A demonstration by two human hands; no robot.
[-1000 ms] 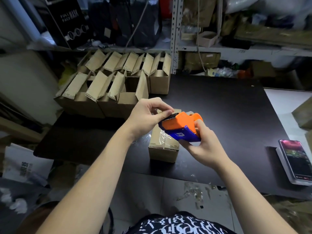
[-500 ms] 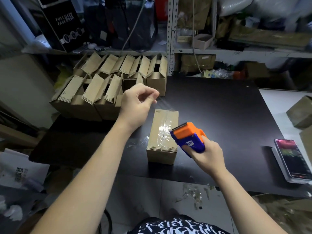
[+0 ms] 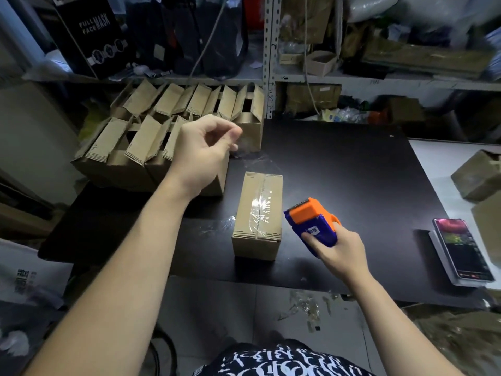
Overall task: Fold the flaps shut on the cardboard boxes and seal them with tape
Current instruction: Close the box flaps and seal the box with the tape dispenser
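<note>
Now left hand (image 3: 203, 150) pinches a tape strip (image 3: 253, 158) past the far end of the box (image 3: 257, 213); right hand (image 3: 339, 251) grips the dispenser (image 3: 311, 223) alongside.

View: single head-worn wide-angle, high over the near edge of the dark surface (image 3: 352, 172).
Facing: forward and down, toward the shelf (image 3: 379, 80) at the back.
Nearness: arm's reach; taped box (image 3: 257, 213) near centre.
Bottom edge: wearer's patterned shirt (image 3: 282, 362) and floor (image 3: 217, 308).

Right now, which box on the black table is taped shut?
The lone box beside the dispenser, tape along its seam; the rear boxes have open flaps.
</note>
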